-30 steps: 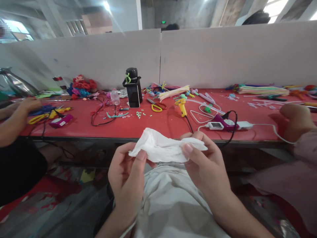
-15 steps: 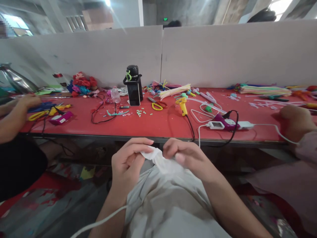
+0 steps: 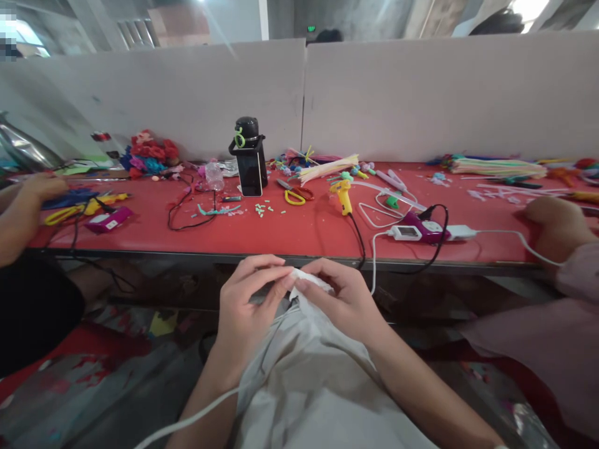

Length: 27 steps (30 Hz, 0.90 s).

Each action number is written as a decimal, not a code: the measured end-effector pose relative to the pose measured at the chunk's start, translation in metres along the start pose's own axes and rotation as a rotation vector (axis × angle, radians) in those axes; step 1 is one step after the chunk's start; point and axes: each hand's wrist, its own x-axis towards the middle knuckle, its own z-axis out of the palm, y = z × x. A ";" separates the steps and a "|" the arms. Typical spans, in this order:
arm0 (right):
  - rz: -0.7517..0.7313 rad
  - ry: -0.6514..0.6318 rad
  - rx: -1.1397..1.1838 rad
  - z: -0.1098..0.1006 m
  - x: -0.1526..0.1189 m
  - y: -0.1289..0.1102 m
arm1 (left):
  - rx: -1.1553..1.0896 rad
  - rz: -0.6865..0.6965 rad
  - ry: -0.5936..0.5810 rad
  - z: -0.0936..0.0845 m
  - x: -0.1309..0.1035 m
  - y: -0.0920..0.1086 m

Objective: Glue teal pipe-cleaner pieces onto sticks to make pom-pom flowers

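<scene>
You're working in shared craft workshop: long red worktop [image 3: 309,237] carrying yellow glue gun [image 3: 344,198], scissors [image 3: 296,198], bundled craft stems [image 3: 498,168], coloured scraps [image 3: 219,211]; people [image 3: 40,318] sitting on both sides of you; concrete wall [image 3: 346,19] showing above pale partition [image 3: 421,100].

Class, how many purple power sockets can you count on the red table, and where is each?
2. The left purple socket lies toward the left of the red table; the right purple socket lies right of the yellow glue gun. Others may be hidden.
</scene>
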 end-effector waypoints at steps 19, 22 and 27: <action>-0.447 0.157 -0.239 0.018 -0.007 0.007 | -0.496 -0.452 0.073 0.018 -0.012 0.008; -0.358 0.077 -0.205 0.016 -0.008 0.008 | -0.402 -0.391 0.045 0.013 -0.011 -0.002; -0.211 -0.085 -0.047 0.008 -0.007 0.006 | -0.122 -0.077 -0.115 -0.003 -0.008 -0.008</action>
